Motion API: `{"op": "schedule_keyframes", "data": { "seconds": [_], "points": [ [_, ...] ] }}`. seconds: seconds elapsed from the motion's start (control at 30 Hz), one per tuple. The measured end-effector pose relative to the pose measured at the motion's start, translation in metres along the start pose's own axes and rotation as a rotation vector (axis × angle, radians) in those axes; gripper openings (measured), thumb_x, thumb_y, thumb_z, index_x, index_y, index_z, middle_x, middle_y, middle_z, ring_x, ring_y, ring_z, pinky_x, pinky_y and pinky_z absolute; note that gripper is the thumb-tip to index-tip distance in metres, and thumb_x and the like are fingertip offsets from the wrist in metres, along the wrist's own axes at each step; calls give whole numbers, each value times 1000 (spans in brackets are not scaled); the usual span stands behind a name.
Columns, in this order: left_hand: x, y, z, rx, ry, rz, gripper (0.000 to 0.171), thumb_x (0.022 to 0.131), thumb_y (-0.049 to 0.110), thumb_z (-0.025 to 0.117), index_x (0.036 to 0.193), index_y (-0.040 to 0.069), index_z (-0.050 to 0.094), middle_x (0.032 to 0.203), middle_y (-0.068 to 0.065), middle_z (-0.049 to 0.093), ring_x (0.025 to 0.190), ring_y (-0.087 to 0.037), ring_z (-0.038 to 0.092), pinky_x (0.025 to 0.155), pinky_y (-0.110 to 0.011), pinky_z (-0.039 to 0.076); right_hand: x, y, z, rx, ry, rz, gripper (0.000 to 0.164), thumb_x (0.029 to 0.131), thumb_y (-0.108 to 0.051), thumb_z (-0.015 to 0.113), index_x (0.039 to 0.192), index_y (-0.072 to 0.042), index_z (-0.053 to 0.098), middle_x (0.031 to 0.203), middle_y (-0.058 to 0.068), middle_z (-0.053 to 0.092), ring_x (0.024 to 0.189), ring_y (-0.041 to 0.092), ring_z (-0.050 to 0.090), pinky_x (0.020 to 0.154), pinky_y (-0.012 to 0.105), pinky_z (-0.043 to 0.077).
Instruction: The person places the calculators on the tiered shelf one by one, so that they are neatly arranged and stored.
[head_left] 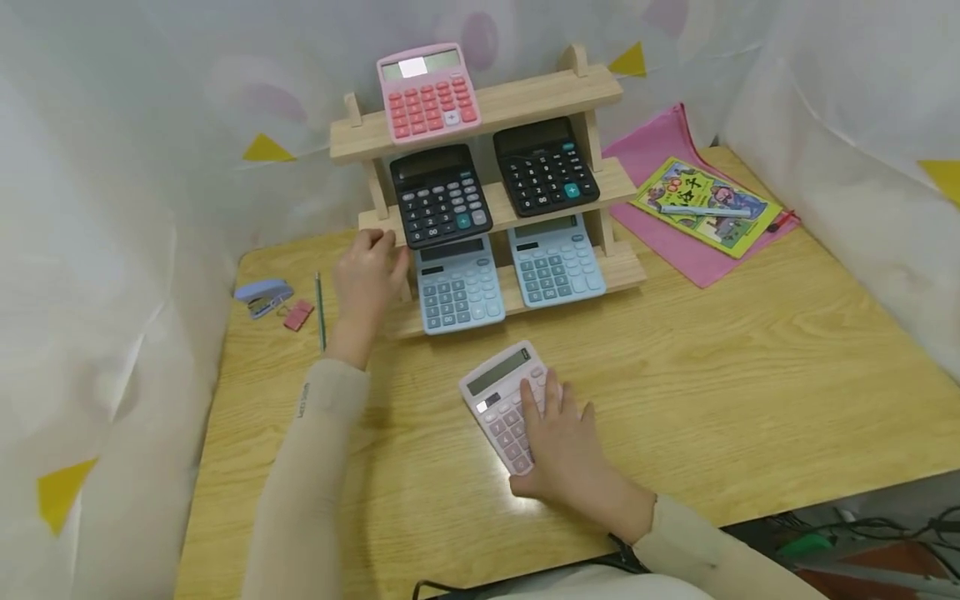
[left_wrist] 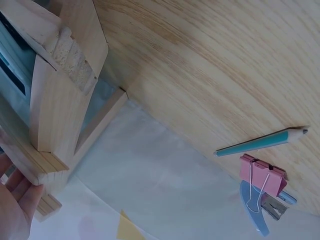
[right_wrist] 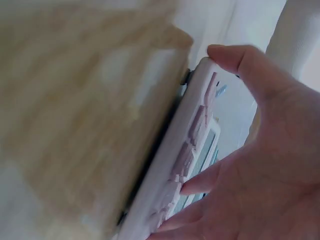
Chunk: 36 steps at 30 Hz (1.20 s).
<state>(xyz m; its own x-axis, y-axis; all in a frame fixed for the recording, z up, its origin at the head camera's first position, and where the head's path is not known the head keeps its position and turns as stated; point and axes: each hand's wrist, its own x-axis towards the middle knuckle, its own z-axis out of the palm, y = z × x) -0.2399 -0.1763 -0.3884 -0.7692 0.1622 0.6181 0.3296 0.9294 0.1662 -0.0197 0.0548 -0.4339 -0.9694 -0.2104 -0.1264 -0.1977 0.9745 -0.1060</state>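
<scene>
My right hand (head_left: 566, 446) holds a pale pink calculator (head_left: 504, 383) above the front middle of the table. Its thumb is at the near edge, while the fingers spread across the keys and right side. In the right wrist view the calculator (right_wrist: 172, 155) shows edge-on. My left hand (head_left: 367, 279) grips the left end of the wooden shelf's (head_left: 615, 179) middle board, beside a black calculator (head_left: 442, 196). A second black calculator (head_left: 546, 167) leans to its right. Below are two light blue calculators (head_left: 461, 287) (head_left: 557, 262); a pink one (head_left: 429, 96) tops the shelf.
Left of the shelf lie a green pencil (head_left: 321, 312), a pink binder clip (head_left: 298, 315) and a blue stapler (head_left: 262, 293). At the back right, a pink pouch (head_left: 701, 267) lies under a yellow-green booklet (head_left: 720, 225) with a light blue pen (head_left: 705, 211) on it.
</scene>
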Motion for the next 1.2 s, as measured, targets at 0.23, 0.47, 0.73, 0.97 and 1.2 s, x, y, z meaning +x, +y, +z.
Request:
{"op": "schedule_keyframes", "data": {
  "seconds": [0.23,0.47,0.73,0.97,1.2],
  "points": [
    [2,-1,0,5,15,-24,34,88,31,59,106,4,68,103,-14,66,77,-29,66,61,-39,55,12,13,-3,0,0,-22,137,43,-77,71,147,-4,19,145,36,23,122,50,41,83,63,45],
    [3,2,1,22,-4,-2,35,89,33,57,107,5,68,104,-14,66,78,-28,67,60,-37,55,9,43,-25,114,-95,-58,125,50,-65,70,147,-3,19,146,32,25,127,49,37,92,63,39],
    [11,0,-6,14,-14,31,36,90,31,56,107,3,67,105,-17,65,78,-30,67,60,-38,55,18,93,-130,277,-12,-145,128,57,-59,76,149,-12,1,153,22,13,129,41,36,97,61,39],
    [8,-3,-7,37,-11,39,38,88,34,57,107,2,67,104,-17,66,76,-30,67,57,-38,54,114,117,-237,55,203,15,126,64,-65,68,148,-6,-4,149,31,13,125,49,31,98,67,30],
    [-1,-3,0,31,-19,19,38,88,35,56,107,5,68,105,-15,66,78,-29,67,59,-38,55,226,104,-272,101,148,218,119,70,-72,51,147,-5,-10,152,27,8,133,44,24,109,60,24]
  ]
}}
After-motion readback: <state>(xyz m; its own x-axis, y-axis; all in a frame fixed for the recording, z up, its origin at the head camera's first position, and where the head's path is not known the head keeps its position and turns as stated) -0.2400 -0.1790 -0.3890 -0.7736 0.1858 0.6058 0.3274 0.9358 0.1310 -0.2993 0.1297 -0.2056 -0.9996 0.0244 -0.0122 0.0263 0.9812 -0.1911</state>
